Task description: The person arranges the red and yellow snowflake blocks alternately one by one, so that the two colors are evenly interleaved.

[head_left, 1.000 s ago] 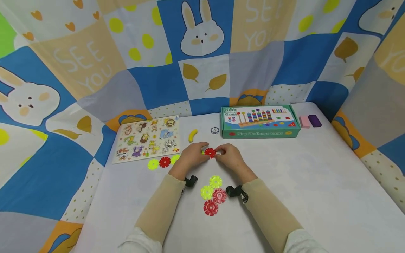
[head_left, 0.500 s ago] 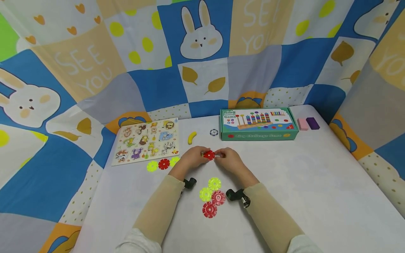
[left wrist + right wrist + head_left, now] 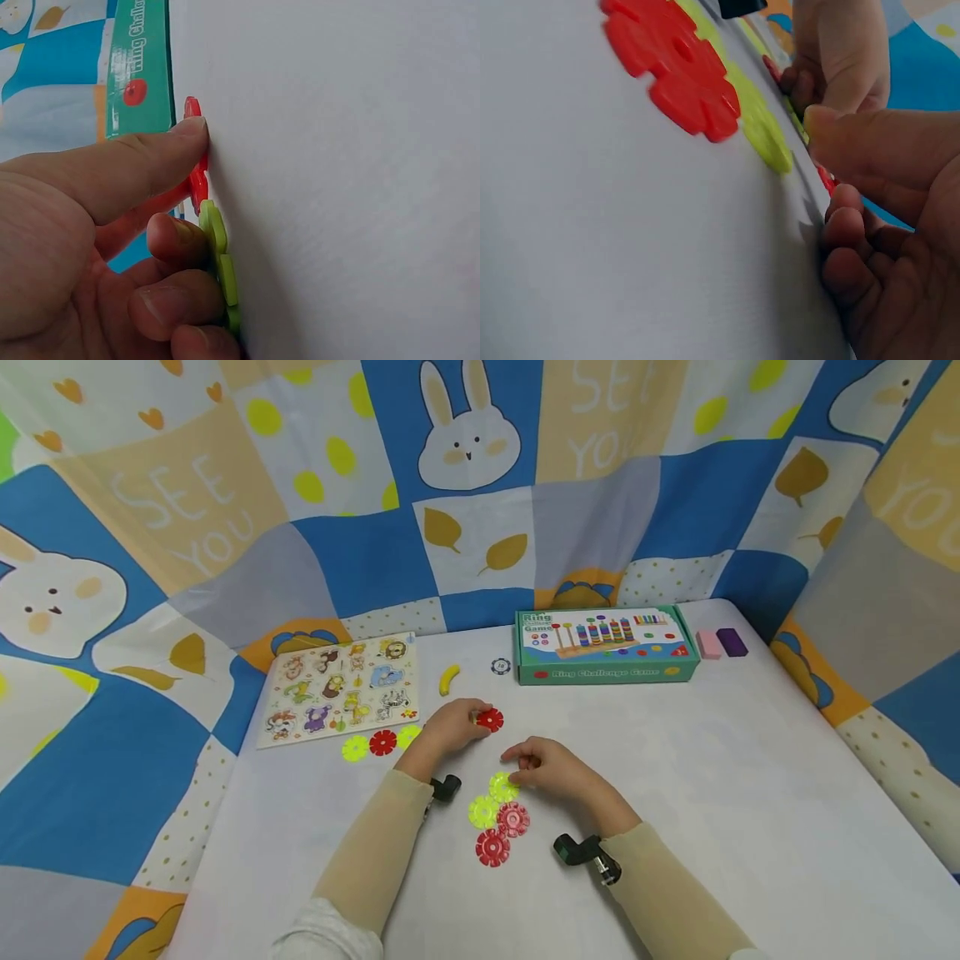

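Box (image 3: 606, 660) closed, left grip (image 3: 452, 724) holding red disc (image 3: 492, 720)

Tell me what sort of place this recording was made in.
Probably a children's play corner or one staged for recording: cartoon rabbit fabric hangs behind a white tabletop that holds an animal picture board and a Ring Challenge Game box.

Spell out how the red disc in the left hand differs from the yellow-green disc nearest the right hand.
The left hand pinches the red disc; the yellow-green disc lies on the table by the right hand. The red disc is nearer the game box; the yellow-green disc is farther from it. Both have notched, petal-like rims.
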`<state>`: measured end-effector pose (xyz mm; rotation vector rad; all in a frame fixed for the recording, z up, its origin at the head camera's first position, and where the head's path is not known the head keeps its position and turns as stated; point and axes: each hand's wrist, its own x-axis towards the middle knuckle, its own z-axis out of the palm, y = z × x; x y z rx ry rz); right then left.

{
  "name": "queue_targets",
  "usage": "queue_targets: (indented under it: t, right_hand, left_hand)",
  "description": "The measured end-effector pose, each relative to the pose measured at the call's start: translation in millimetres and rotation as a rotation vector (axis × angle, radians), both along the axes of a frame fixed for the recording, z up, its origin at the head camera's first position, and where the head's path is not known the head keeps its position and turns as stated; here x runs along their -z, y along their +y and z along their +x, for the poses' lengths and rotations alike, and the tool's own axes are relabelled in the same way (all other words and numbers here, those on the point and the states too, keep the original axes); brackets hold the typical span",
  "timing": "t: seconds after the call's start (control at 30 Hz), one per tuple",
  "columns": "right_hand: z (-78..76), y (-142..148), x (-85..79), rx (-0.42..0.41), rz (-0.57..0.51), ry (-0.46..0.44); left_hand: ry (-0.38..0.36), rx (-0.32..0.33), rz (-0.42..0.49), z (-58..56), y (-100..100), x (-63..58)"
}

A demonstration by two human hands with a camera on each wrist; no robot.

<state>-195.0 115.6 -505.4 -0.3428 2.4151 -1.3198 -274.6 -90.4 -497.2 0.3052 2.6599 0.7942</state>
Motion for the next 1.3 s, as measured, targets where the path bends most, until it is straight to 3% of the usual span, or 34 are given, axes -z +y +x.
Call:
queue_targets:
  t: [0.27, 0.53, 0.67, 0.97, 1.3]
  right_hand:
    - [10.1, -11, -8.2, -0.134, 0.155, 0.120]
    - [8.5, -19, -13.7, -0.122, 0.244, 0.073]
    - [9.1, -17, -13.5, -0.097, 0.198, 0.045]
    - [9.6, -8, -17.3, -0.073, -0.024, -0.064]
    - [21.0, -1, -49.0, -0.143, -0.121, -0.127]
  left_hand:
    - [0.010, -0.013, 0.004, 1.0, 0, 1.0]
    - [0.022, -0.009, 0.020, 3.5, 0, 2.1]
    - [0.027, -0.005, 0.023, 5.0, 0, 0.9]
    - [0.024, -0.019, 0.015, 5.8, -1, 1.0]
    - [0.023, -0.015, 0.015, 5.7, -1, 1.3]
